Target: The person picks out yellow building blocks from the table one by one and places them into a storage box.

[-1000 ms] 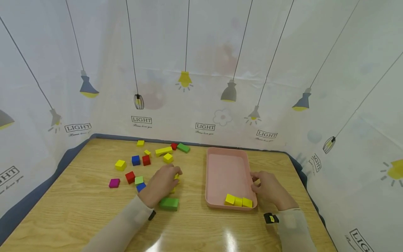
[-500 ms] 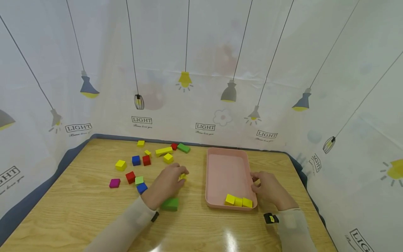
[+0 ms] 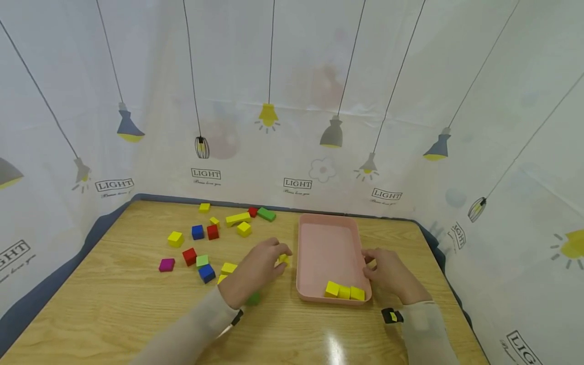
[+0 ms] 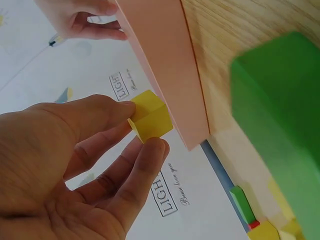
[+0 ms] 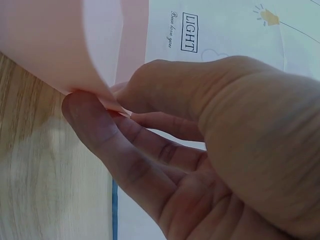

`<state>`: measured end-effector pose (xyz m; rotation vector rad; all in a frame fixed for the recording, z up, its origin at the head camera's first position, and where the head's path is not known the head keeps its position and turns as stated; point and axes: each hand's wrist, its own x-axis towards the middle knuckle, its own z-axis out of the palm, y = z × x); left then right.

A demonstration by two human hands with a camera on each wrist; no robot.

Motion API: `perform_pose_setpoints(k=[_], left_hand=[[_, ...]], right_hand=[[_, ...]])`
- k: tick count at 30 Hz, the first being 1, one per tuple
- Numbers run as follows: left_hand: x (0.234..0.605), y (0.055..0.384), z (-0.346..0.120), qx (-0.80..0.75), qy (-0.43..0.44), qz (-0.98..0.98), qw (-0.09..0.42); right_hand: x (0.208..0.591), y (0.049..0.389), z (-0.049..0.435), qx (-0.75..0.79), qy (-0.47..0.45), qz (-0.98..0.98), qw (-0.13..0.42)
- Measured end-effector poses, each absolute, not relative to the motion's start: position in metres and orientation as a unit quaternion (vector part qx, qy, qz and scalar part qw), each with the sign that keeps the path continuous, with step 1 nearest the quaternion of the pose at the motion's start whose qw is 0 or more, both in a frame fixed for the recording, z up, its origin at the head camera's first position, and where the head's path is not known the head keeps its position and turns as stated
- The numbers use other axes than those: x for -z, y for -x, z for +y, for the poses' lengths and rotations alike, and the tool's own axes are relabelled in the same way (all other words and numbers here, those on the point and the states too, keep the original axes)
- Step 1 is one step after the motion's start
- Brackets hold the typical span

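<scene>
A: What does your left hand (image 3: 254,272) hold?

B: A yellow block (image 4: 151,117), pinched between your thumb and fingertips. You have it just left of the tray (image 3: 326,248), outside it; I can't tell whether it touches the wall.

A: And your right hand (image 3: 393,274)?

B: Clamped on the tray, your thumb and fingers at its right edge.

A: What lies inside?

B: You have three yellow blocks (image 3: 344,292) there, in a row along the near wall, towards the right corner.

A: What else is on your worktop (image 3: 114,309)?

B: A green block (image 3: 253,299), partly hidden by your left hand. Left of that hand you see a blue block (image 3: 207,274) with a lime block (image 3: 202,261) just behind it, and a red block (image 3: 189,256) nearby. A magenta block (image 3: 167,264) is leftmost. Near the far edge, a yellow bar (image 3: 238,219) lies beside a red cube (image 3: 253,212) and a green bar (image 3: 266,214).
</scene>
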<state>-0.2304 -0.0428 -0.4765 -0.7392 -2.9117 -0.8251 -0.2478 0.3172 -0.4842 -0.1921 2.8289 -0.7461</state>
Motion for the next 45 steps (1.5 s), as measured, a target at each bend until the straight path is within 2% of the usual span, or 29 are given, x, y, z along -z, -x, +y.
perform_pose_setpoints(k=[13, 32, 45], left_hand=[[0.477, 0.224, -0.006, 0.236, 0.288, -0.928, 0.002], [0.487, 0.221, 0.029, 0.225, 0.308, -0.920, -0.088], [0.493, 0.223, 0.040, 0.203, 0.332, -0.918, -0.077]], right_hand=[[0.485, 0.249, 0.317, 0.243, 0.070, 0.962, 0.102], [0.484, 0.249, 0.316, 0.249, 0.072, 0.960, 0.107], [0.482, 0.247, 0.317, 0.248, 0.066, 0.961, 0.106]])
